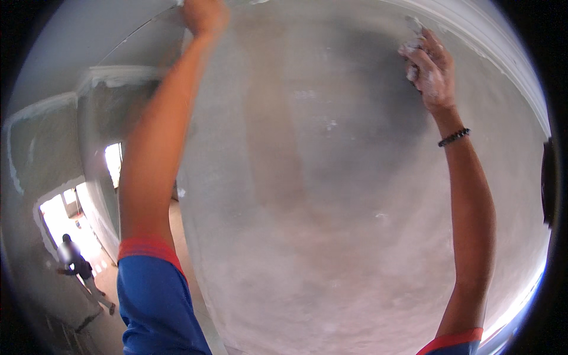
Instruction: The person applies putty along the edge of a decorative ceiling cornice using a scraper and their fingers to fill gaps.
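My right hand (432,74) is raised at the upper right, close to the grey plastered wall (349,177). White paste coats its fingers, which are curled in. A small whitish-grey piece (414,23) sticks up past the fingertips; I cannot make out what it is. Up at the top edge, my left hand (205,16) is blurred and partly cut off by the picture's edge. Its fingers cannot be read, though a speck of white shows beside it. A dark beaded bracelet (454,137) circles my right wrist.
A pale cornice (473,26) runs along the wall's top at the right. At the far left, a person (76,260) stands by a bright doorway (59,219). White filler lines edge the wall corners there. Something dark (549,183) sits at the right rim.
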`<control>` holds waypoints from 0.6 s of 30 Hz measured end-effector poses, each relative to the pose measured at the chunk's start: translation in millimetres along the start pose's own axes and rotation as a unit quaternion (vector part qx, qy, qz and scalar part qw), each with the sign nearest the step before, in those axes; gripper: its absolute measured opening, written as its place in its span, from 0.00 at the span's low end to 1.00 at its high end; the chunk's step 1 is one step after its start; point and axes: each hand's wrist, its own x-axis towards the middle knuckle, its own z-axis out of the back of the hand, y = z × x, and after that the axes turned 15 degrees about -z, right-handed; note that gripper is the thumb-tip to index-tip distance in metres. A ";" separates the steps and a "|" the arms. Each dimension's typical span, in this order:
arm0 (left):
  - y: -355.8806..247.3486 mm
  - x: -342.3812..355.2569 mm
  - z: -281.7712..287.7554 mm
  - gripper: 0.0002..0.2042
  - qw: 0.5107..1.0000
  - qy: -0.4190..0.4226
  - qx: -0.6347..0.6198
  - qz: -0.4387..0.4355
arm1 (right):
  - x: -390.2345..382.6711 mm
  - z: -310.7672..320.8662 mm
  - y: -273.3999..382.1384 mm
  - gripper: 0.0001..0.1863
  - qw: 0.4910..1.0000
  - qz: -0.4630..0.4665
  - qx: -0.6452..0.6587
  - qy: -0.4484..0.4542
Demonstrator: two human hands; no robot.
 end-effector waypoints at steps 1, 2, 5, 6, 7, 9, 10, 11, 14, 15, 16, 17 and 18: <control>-10.2 -29.5 14.3 0.16 1.000 0.013 -0.002 0.019 | 0.1 -4.6 3.3 0.30 1.000 0.006 0.009 0.017; -38.4 -54.7 33.9 0.08 0.980 0.052 -0.179 -0.062 | 0.0 -0.8 5.8 0.29 1.000 -0.012 -0.011 0.005; -85.3 -134.9 60.9 0.11 0.964 0.062 -0.254 0.041 | -1.5 -8.4 16.6 0.28 0.996 -0.053 -0.068 -0.008; -87.2 -149.2 66.6 0.10 0.962 0.038 -0.260 0.078 | 3.8 -16.2 15.3 0.27 0.994 -0.064 -0.087 -0.004; -88.7 -159.8 70.6 0.09 0.956 0.011 -0.271 0.113 | 6.9 -18.2 13.9 0.27 0.991 -0.072 -0.109 -0.004; -95.2 -167.1 64.8 0.06 0.963 -0.045 -0.261 0.044 | 42.9 -7.5 -12.6 0.28 0.987 -0.009 -0.156 0.036; -95.5 -172.1 64.6 0.04 0.965 -0.069 -0.252 0.011 | 61.8 -16.6 -23.3 0.29 0.982 0.019 -0.178 0.059; -97.8 -171.5 65.5 0.04 0.962 -0.066 -0.265 0.014 | 75.2 -35.6 -20.2 0.31 0.947 0.154 -0.280 0.036; -87.0 -171.9 71.2 0.03 0.958 -0.069 -0.277 0.007 | 93.1 -142.0 10.2 0.34 0.783 0.407 -0.471 -0.002; -82.7 -172.5 73.9 0.03 0.962 -0.070 -0.265 0.019 | 91.3 -181.5 25.4 0.34 0.768 0.406 -0.494 -0.001; -83.2 -174.0 77.7 0.03 0.962 -0.068 -0.261 0.031 | 98.2 -207.8 28.7 0.34 0.740 0.426 -0.520 -0.001; -86.7 -175.0 73.8 0.03 0.958 -0.066 -0.274 0.048 | 105.5 -222.5 28.6 0.34 0.705 0.437 -0.559 -0.005; -83.2 -174.8 76.5 0.03 0.960 -0.076 -0.261 0.059 | 98.8 -251.4 41.1 0.33 0.696 0.388 -0.604 0.018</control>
